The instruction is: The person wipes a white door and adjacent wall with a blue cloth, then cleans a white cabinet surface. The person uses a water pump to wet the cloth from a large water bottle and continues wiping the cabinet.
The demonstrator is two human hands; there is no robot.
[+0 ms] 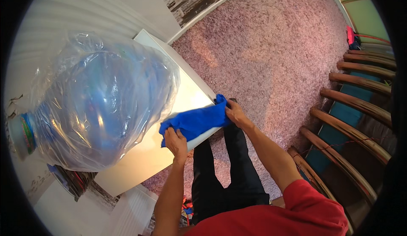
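Observation:
A blue cloth [198, 120] stretches between my two hands at the near corner of a white tabletop [149, 148]. My left hand [175, 141] grips the cloth's left end, with its fingers bunched in the fabric. On the other side, my right hand [236, 112] holds the right end by the tabletop's edge, where part of the cloth is folded up. Left of the cloth stands a large, round, bluish object wrapped in a clear plastic bag [108, 99]; the wrinkled film blurs what is inside.
Pinkish shaggy carpet [254, 42] covers the floor. Curved wooden slats [356, 105] run along the right side, with a thin red cord across them. A wall with a brick-pattern picture [198, 1] rises at the back. Dark stacked items [73, 180] lie below the bag.

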